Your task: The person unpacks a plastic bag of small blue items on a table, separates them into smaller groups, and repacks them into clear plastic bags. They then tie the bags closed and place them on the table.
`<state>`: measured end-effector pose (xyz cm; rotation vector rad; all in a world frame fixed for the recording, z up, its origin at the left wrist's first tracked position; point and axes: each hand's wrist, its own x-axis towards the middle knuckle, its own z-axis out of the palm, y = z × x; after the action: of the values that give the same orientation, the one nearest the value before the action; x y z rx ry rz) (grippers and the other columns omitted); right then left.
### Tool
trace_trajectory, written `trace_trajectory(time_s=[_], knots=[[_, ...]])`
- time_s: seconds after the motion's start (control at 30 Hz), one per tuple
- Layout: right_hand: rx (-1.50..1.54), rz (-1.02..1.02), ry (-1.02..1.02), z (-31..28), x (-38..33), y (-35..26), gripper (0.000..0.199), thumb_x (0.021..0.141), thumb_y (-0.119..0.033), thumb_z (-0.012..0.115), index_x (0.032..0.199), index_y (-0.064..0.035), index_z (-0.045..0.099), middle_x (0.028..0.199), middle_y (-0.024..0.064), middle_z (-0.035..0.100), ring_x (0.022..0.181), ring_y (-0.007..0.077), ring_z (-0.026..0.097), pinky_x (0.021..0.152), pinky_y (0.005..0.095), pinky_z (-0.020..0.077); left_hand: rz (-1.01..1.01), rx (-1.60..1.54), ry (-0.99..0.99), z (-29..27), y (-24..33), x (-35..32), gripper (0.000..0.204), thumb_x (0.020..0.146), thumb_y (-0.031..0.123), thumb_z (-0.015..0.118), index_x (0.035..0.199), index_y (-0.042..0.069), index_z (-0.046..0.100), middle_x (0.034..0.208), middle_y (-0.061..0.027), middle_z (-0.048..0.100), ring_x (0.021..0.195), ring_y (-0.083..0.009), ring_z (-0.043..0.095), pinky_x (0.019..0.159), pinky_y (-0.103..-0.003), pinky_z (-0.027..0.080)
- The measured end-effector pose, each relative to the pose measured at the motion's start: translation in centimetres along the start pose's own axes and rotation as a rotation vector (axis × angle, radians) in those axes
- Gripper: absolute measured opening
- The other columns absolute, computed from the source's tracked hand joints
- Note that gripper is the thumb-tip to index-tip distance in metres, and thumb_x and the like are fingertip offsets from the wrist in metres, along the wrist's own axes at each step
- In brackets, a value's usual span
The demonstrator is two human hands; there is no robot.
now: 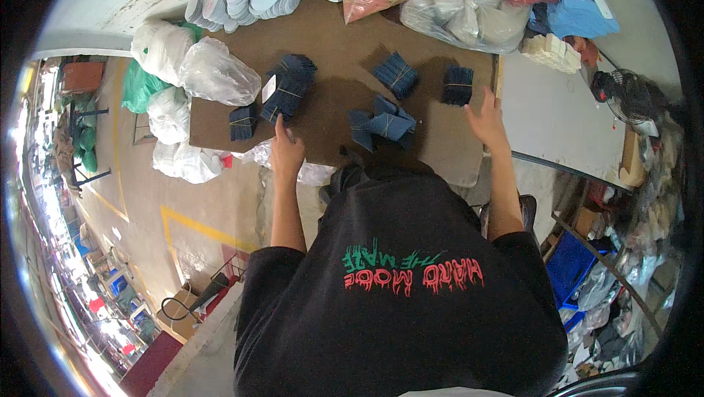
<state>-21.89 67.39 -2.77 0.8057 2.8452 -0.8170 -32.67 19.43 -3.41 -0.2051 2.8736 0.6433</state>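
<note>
Two hands are out over the brown bench (345,45), and neither grip has closed on a bundle. My left hand (286,149) rests at the near edge with one finger pointing up toward the tall stack of dark blue banded pieces (287,87) just beyond it; whether the other fingers pinch something small I cannot tell. A smaller bundle (243,122) lies just to its left. My right hand (485,119) is spread flat, fingers apart, holding nothing, and the nearest bundle (458,85) sits just beyond and slightly left of its fingertips, its strips running away from me. Between both hands lies a fanned loose bundle (381,127), nearer the right. Another bundle (395,74) lies farther back, centre.
</note>
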Motion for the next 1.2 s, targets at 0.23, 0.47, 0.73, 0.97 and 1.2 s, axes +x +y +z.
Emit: trace_trajectory(time_s=[0.23, 0.47, 0.73, 0.97, 1.2], knots=[[0.116, 0.111, 0.067, 5.4, 2.8, -1.4, 0.101, 0.084, -0.044, 0.079, 0.153, 0.003, 0.023, 0.142, 0.0366, 0.039, 0.133, 0.0544, 0.04, 0.11, 0.0577, 0.0381, 0.209, -0.369, -0.319, 2.4, 2.5, -3.9, 0.05, 0.099, 0.031, 0.062, 0.143, 0.009, 0.052, 0.132, -0.019, 0.064, 0.12, -0.0353, 0.062, 0.1, -0.042, 0.047], [0.103, 0.155, 0.205, 7.2, 3.5, -1.1, 0.1, 0.085, -0.044, 0.078, 0.153, 0.0047, 0.022, 0.139, 0.0329, 0.048, 0.13, 0.0498, 0.047, 0.108, 0.053, 0.0421, 0.095, -0.483, -0.497, 6.3, 6.6, -4.5, 0.05, 0.101, 0.039, 0.062, 0.13, -0.001, 0.059, 0.118, -0.0229, 0.068, 0.109, -0.0323, 0.064, 0.095, -0.041, 0.048], [0.204, 0.151, 0.07, 6.6, 4.7, 3.2, 0.086, 0.087, -0.055, 0.073, 0.139, 0.0084, 0.045, 0.119, 0.03, 0.064, 0.113, 0.0433, 0.062, 0.099, 0.0471, 0.0492, 0.172, -0.414, -0.409, 7.6, 7.6, -5.2, 0.051, 0.097, 0.04, 0.065, 0.126, -0.002, 0.057, 0.117, -0.0289, 0.067, 0.116, -0.0423, 0.063, 0.097, -0.046, 0.047], [0.148, 0.223, 0.03, 6.3, 6.3, -2.5, 0.074, 0.084, -0.044, 0.08, 0.127, 0.0059, 0.047, 0.122, 0.03, 0.06, 0.121, 0.044, 0.058, 0.099, 0.0498, 0.048, 0.198, -0.357, -0.399, 6.6, 7.5, -5.3, 0.05, 0.096, 0.039, 0.065, 0.127, 0.0, 0.057, 0.117, -0.031, 0.066, 0.117, -0.0465, 0.062, 0.096, -0.047, 0.048], [0.26, -0.157, 0.143, 5.5, 2.2, -6.2, 0.044, 0.086, -0.016, 0.077, 0.113, -0.0016, 0.046, 0.111, 0.0288, 0.061, 0.105, 0.0493, 0.061, 0.089, 0.0503, 0.0491, 0.181, -0.432, -0.374, 7.7, 6.7, -6.1, 0.055, 0.099, 0.044, 0.06, 0.135, 0.004, 0.054, 0.124, -0.0313, 0.064, 0.121, -0.0466, 0.06, 0.1, -0.048, 0.047]])
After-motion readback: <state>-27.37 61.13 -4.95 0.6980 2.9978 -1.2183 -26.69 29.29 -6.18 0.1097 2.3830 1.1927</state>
